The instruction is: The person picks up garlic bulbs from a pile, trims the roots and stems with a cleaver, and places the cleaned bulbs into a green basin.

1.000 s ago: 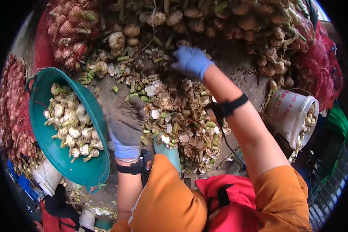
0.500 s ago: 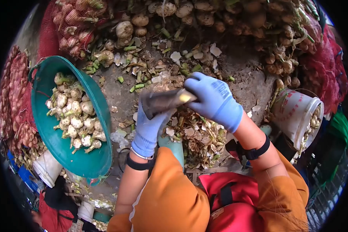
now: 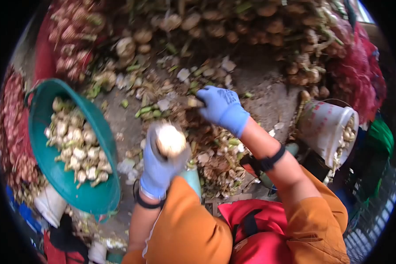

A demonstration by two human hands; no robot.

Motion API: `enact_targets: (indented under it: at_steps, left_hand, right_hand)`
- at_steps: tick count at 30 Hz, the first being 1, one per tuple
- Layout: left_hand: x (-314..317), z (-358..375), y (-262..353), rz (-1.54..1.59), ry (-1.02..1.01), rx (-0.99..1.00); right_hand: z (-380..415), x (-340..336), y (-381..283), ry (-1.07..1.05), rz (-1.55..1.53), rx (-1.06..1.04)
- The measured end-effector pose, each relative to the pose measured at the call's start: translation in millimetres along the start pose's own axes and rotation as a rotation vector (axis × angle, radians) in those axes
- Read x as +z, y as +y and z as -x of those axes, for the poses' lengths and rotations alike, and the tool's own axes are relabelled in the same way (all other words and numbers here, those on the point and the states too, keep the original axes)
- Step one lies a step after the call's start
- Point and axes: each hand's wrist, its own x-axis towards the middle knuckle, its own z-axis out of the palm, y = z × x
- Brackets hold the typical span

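The left hand (image 3: 155, 170) cups a bulb (image 3: 170, 141), perhaps for steadiness; the right hand (image 3: 219, 104) grasps a pale-ended thing (image 3: 195, 102) (too blurred to name).

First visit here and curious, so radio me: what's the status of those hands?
Left hand holding pale bulb. Right hand gripping pale-ended object, too blurred to name. Peelings below; green tub off left, not blocking.

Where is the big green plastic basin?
The big green plastic basin is tilted on the person's left in the head view, beside the blue-gloved left hand.
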Motion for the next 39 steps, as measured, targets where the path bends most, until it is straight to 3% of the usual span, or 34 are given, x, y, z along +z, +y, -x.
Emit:
enact_targets:
  at_steps: [1,3,4,5,7,8,9,10,11,13,14,15,16,17,19,22,24,25,27,29,33,35,38,39]
  left_hand:
    - [3,7,-4,-0.066,-0.076,0.208]
    - [9,-3,-5,0.029,-0.065,0.250]
    - [6,-14,-10,-0.098,-0.002,0.239]
    - [0,-21,-11,-0.618,0.066,0.308]
    - [-1,-33,-34,-0.092,0.049,0.115]
    - [1,-39,-38,0.146,0.054,0.029]
    - [0,-38,-28,0.335,0.064,-0.039]
    - [-5,-32,-24,0.550,0.052,-0.153]
    - [-7,-32,-18,0.325,0.087,-0.125]
    - [-7,-25,6,0.282,0.130,-0.048]
    - [-23,-28,-2,0.286,0.247,-0.053]
    - [-27,-29,29,0.405,0.281,0.033]
    - [-49,-34,30,0.880,0.172,0.116]
    - [-77,-27,46,1.009,0.171,0.170]
    - [-119,-19,51,1.595,-0.329,0.305]
    - [-101,-29,34,1.541,-0.337,0.309]
    - [-66,-40,17,1.134,-0.025,0.088]
    - [-46,-40,14,1.034,0.117,0.047]
    - [-27,-41,15,1.005,0.153,-0.087]
    - [-26,-40,-2,1.103,0.117,-0.208]
    - [-24,-45,-43,1.083,0.160,-0.278]
    - [-21,-45,-45,1.076,0.126,-0.313]
    - [-17,-42,-47,0.988,0.144,-0.253]
    - [-8,-42,-44,0.994,0.159,-0.254]
  right_hand:
    - [-9,5,23,0.046,-0.025,0.179]
    - [-8,-16,16,-0.043,-0.459,0.286]
    - [-9,-14,5,-0.168,-0.515,0.272]
    - [-4,-7,-8,-0.193,-0.733,0.270]
    - [-6,10,-20,-0.241,-1.161,0.211]
    - [-4,-8,-32,-0.268,-1.226,0.180]
    - [-4,-19,-39,-0.257,-1.020,0.140]
    - [-2,-24,-43,-0.109,-0.728,-0.054]
    - [0,-29,-48,0.033,-0.427,-0.241]
    - [-8,-44,-42,-0.193,-0.082,-0.094]
    - [-20,-41,-22,-0.333,0.024,0.021]
    - [-31,-39,-2,-0.473,0.131,0.136]
    - [-35,-41,11,-0.395,0.116,0.140]
    - [-37,-44,20,-0.326,0.101,0.143]
    - [-54,-41,16,-0.078,0.003,0.029]
    - [-98,-15,7,0.023,0.062,-0.044]
    - [-118,5,5,-0.083,0.343,0.005]
    - [-123,20,12,0.031,0.328,0.008]
    - [-110,13,12,0.057,0.234,-0.055]
    - [-109,6,9,-0.079,0.344,-0.039]
    - [-133,-1,11,-0.051,0.393,-0.016]
    - [-141,11,16,0.027,0.334,-0.015]
    - [-113,-12,-10,-0.125,0.026,0.058]
    - [-90,-5,-16,-0.006,-0.063,-0.042]
